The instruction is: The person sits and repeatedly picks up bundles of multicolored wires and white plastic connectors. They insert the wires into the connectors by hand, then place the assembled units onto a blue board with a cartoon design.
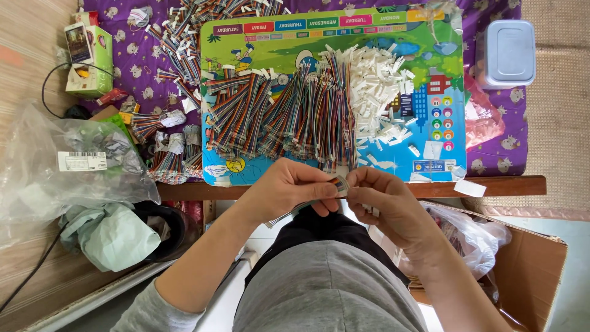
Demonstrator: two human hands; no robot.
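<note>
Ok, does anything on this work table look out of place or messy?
Mostly ordered work. The white connectors spill loosely across the colourful board, and one white piece hangs over the table edge. Both hands, left hand and right hand, hold one ribbon cable between them.

Ahead of you a colourful picture board (430,55) lies on a purple patterned cloth (135,67). A grey lidded box (506,53) sits at its far right corner. To your left you have a green carton (92,61) and a clear plastic bag (67,166); an open cardboard box (528,264) stands at your right.
</note>
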